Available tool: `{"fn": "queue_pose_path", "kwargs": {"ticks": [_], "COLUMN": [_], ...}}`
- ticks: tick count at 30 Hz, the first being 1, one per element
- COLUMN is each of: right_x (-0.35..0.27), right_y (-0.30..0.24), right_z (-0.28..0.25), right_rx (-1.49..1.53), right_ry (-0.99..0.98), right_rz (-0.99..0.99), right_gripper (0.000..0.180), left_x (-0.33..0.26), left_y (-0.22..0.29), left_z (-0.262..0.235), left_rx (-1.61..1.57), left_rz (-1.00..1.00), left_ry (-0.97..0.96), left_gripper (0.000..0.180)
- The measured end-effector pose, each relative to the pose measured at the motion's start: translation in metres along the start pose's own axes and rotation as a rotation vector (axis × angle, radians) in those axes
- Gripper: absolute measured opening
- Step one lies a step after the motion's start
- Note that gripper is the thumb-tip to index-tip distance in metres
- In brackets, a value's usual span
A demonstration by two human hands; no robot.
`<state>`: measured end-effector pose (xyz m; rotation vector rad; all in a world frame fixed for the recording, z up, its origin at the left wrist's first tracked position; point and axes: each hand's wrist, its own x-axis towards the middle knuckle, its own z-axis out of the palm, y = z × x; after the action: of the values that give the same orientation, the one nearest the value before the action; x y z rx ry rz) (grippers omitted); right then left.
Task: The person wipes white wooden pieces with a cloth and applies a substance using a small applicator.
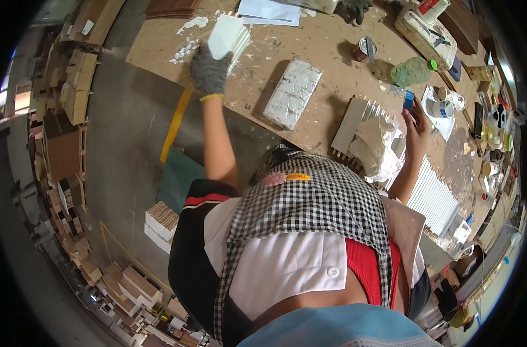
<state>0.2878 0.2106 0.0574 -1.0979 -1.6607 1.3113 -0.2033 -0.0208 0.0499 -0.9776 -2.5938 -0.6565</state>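
White panel stack (pixel 229 40): left of white block (pixel 293 93).
Left hand (pixel 209 72): gloved fingers curled round stack's near end.
Right hand (pixel 417 127): fingers pinching blue piece (pixel 408 100).
Handling: keep edges flush.

Green-capped bottle (pixel 410 73) near a tin (pixel 361 51), yellow stripe (pixel 175 127) on grey floor (pixel 122 121)

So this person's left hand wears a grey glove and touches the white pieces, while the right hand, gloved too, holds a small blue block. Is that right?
Not quite: the head view shows the right hand bare, not gloved. It does hold the small blue block, and the left hand, in its grey glove, touches the white pieces.
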Motion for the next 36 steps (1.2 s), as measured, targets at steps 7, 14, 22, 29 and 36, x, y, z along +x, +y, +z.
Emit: {"fn": "queue_pose_path", "kwargs": {"ticks": [7,14,22,29,36], "right_x": [-0.016,0.005,0.084,0.018,-0.115], "right_y": [-0.012,0.043,0.179,0.025,0.066], "right_z": [-0.039,-0.155,-0.237,-0.099,-0.016], "right_rx": [-0.06,-0.65,-1.069,-0.593,-0.68], "right_ry": [0.044,-0.176,0.337,0.013,-0.103], "right_rz": [0.078,0.202,0.56,0.004,-0.091], "right_gripper": [0.046,0.044,0.038,0.021,0.055], "left_x": [0.045,0.089,0.108,0.057,-0.141], "left_y": [-0.044,-0.04,-0.025,0.007,0.209], "left_z": [0.017,0.033,0.061,0.052,0.063], "left_rx": [0.143,-0.153,0.109,0.172,-0.669], "left_rz": [0.048,-0.007,-0.015,0.683,0.642], "left_ry": [-0.372,-0.617,-0.625,0.186,-0.704], "left_gripper": [0.106,0.115,0.118,0.107,0.072]}}
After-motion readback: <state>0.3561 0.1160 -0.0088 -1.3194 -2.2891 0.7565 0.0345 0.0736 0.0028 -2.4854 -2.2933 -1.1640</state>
